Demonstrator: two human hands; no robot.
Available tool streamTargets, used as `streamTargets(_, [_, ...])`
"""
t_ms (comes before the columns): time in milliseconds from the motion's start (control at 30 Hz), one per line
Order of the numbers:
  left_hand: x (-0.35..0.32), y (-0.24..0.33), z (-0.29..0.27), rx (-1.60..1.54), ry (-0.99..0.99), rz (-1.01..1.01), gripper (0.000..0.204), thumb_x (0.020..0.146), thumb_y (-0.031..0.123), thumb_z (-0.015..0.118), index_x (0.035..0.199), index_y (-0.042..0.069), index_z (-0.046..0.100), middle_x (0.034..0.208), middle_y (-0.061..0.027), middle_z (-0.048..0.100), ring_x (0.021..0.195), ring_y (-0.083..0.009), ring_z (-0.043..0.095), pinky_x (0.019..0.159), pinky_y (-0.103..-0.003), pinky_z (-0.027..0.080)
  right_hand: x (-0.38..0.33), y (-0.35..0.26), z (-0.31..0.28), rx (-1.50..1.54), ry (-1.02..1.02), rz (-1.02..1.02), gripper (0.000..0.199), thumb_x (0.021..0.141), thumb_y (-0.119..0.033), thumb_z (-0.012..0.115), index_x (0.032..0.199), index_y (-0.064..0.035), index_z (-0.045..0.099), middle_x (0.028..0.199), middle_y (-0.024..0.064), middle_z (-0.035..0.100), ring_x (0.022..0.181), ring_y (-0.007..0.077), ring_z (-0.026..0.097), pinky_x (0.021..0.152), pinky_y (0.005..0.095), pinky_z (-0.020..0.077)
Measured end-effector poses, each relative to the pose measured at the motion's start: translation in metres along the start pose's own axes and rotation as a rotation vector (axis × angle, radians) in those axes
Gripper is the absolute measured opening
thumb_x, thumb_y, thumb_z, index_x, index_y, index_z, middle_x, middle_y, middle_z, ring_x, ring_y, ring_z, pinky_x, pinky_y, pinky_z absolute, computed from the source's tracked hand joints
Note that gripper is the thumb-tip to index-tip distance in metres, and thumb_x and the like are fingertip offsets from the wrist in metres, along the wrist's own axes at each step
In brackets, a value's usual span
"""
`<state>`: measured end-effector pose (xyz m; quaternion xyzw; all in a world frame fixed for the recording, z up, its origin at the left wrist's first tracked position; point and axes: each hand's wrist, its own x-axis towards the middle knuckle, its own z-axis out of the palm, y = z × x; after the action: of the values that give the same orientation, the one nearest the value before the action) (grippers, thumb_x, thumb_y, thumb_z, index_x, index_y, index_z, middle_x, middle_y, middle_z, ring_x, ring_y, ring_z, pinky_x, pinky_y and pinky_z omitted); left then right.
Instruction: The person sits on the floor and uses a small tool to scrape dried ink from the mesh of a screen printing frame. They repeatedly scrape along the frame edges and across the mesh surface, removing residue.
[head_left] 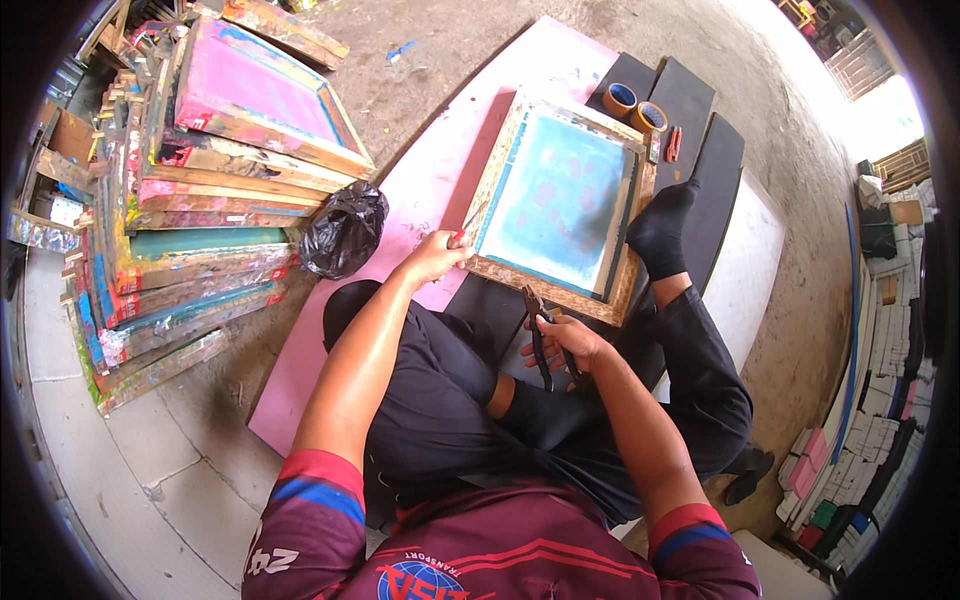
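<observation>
- Blue-meshed wooden frame (560,205) lies upper centre, its lower-left corner held in the left hand (434,258), a small red item (457,240) there unclear.
- Right hand (574,342) grips dark pliers (536,306) near the bottom rail (585,303).
- Should the pliers slip, their tip could tear the mesh (550,175).
- Lettering and a globe emblem (420,581) mark the maroon shirt (510,512), lower centre; red labels (128,307) dot stacked frames (225,155), left, too small to read.

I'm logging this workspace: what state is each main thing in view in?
Pliers: in the right hand, handles apart
Left hand: fingers curled at the screen's near left corner
Framed screen: lying down, stained blue
Black plastic bag: crumpled
Tape rolls: two, on black board
Frames at left: stacked, paint stained
</observation>
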<state>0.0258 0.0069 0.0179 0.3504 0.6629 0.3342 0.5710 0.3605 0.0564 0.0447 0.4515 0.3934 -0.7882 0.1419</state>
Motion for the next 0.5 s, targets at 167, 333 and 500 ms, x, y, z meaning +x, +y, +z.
streamTargets(167, [0.001,0.001,0.002,0.03,0.004,-0.016,0.02,0.095,0.026,0.071,0.094,0.007,0.065,0.074,0.0005,0.063,0.049,-0.0068,0.047,0.042,-0.026,0.037,0.003,-0.003,-0.009,0.0,-0.08,0.024,0.057,0.11,-0.049,0.048,0.143,-0.0025,0.049,0.117,0.0252,0.071,0.103,0.037,0.074,0.082,0.0543,0.0583])
streamTargets(333, [0.002,-0.005,-0.001,0.038,0.011,-0.025,0.02,0.098,0.023,0.07,0.106,0.005,0.067,0.078,0.0005,0.063,0.049,-0.0053,0.045,0.042,-0.024,0.035,0.002,-0.013,-0.009,-0.03,-0.076,0.055,0.059,0.109,-0.051,0.049,0.14,0.0,0.051,0.111,0.0247,0.073,0.097,0.0372,0.075,0.081,0.0535,0.059])
streamTargets(500, [0.006,-0.005,-0.001,0.022,0.015,0.005,0.018,0.095,0.024,0.069,0.094,0.006,0.065,0.073,0.0002,0.062,0.049,-0.0077,0.048,0.042,-0.027,0.037,0.009,-0.026,-0.017,-0.241,0.018,0.153,0.059,0.108,-0.052,0.05,0.132,0.0017,0.056,0.104,0.0239,0.075,0.086,0.0335,0.078,0.067,0.05,0.0608])
